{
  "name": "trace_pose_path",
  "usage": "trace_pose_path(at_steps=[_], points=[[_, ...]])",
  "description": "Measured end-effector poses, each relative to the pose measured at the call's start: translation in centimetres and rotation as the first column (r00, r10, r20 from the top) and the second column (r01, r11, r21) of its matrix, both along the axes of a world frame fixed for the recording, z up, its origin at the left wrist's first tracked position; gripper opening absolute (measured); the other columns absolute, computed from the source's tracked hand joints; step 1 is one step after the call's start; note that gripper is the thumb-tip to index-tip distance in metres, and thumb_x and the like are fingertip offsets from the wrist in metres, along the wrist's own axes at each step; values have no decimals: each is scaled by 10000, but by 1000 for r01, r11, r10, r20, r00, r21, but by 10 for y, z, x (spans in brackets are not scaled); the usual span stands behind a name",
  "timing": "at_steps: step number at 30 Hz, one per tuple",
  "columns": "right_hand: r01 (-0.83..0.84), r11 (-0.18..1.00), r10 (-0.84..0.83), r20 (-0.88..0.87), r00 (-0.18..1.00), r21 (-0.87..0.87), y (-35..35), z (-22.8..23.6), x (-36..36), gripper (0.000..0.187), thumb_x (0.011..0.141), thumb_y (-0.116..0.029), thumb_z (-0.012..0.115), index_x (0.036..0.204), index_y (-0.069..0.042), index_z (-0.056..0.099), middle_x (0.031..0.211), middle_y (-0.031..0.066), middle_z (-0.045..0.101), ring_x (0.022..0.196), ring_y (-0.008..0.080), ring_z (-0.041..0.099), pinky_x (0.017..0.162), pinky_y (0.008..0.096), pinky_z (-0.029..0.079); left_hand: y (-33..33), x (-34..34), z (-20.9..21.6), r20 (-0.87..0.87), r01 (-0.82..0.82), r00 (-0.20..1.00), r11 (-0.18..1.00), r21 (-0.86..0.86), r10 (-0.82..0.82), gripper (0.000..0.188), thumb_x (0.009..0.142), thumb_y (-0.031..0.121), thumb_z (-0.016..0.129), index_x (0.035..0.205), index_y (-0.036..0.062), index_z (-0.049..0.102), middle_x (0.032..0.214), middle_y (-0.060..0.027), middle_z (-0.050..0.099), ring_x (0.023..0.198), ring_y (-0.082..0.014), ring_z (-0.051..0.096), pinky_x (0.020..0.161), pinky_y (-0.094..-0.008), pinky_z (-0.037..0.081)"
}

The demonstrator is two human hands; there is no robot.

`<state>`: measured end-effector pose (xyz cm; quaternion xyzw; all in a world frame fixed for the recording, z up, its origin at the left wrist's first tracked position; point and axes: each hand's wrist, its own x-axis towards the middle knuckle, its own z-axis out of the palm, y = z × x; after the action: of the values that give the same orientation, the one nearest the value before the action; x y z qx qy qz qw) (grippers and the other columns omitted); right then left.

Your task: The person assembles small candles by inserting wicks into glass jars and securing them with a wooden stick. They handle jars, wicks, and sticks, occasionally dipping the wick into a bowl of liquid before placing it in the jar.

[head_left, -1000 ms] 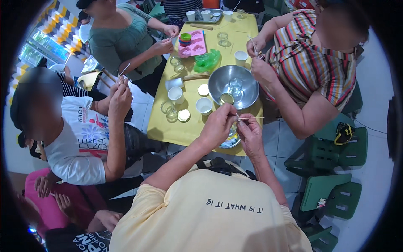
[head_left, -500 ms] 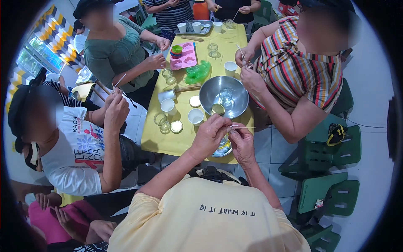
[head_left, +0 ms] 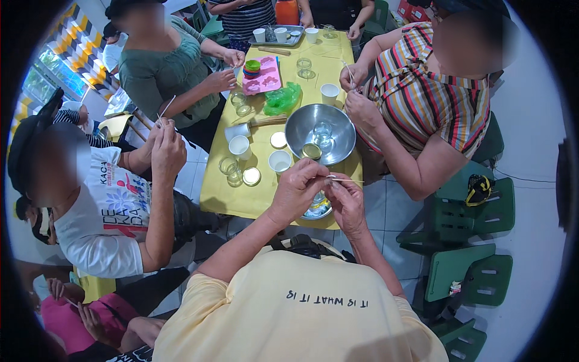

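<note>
My left hand (head_left: 297, 186) and my right hand (head_left: 347, 204) meet above the near edge of the table, fingers pinched together. Between them runs a thin white cord (head_left: 350, 180), its free end sticking out to the right past my right fingers. The left fingers grip its other end, where a small loop or bend seems to show. Just beyond my hands stand a steel bowl (head_left: 294, 130) with a glass jar (head_left: 322, 133) in it, a gold lid (head_left: 311, 151) and a white cup (head_left: 279, 161). Partly hidden below my hands is a dish with colourful contents (head_left: 319, 210).
The yellow-covered table (head_left: 226, 202) also bears glass jars (head_left: 229, 166), a pink mold (head_left: 265, 81), a green plastic bag (head_left: 282, 98) and a tray (head_left: 292, 41). People stand around it, several holding similar thin strands. Green chairs (head_left: 476, 211) are at the right.
My hands stay pinched on the cord, with only a slight shift of the fingers. The whole view has moved a little. At the left, a person's raised strand has changed angle.
</note>
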<state>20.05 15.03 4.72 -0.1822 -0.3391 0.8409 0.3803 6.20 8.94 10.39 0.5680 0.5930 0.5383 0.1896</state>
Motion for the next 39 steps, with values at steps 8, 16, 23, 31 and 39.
trace_pose_path(at_steps=[8,16,23,31,39], points=[[27,993,-22,-41,999,117,1,-8,0,200,902,-39,600,1095,8,616,999,53,645,841,86,604,754,205,488,-2,-1,2,-44,21,999,1000,19,-21,98,816,-26,653,909,-20,623,820,-73,592,760,-157,605,668,-279,482],[-22,998,23,-20,1000,52,5,-9,0,210,891,-47,612,1092,12,628,914,34,622,788,97,552,691,216,438,-3,-4,-13,310,77,951,981,-175,-19,106,895,42,587,986,-11,601,911,-19,607,879,-72,563,776,-229,474],[-68,996,63,-101,993,-54,8,-10,-2,180,895,-39,612,1066,8,645,893,45,638,758,89,541,662,215,424,-2,-3,-12,410,158,908,976,-149,-84,100,915,33,564,1010,7,582,940,-13,590,893,-86,552,816,-223,455],[-107,993,102,-114,988,-41,16,-20,0,202,887,-12,612,1087,13,633,896,56,653,739,85,566,650,200,448,1,-6,-20,209,112,975,978,-177,-73,145,902,16,582,1047,17,569,946,-31,587,880,-95,565,816,-236,476],[-66,995,59,-90,994,-76,17,-20,0,203,893,-4,600,1093,21,628,944,82,667,817,110,614,699,222,479,7,-5,-23,-19,3,1000,991,-130,-5,110,880,-6,603,986,17,584,912,-49,601,874,-129,607,775,-255,503]])
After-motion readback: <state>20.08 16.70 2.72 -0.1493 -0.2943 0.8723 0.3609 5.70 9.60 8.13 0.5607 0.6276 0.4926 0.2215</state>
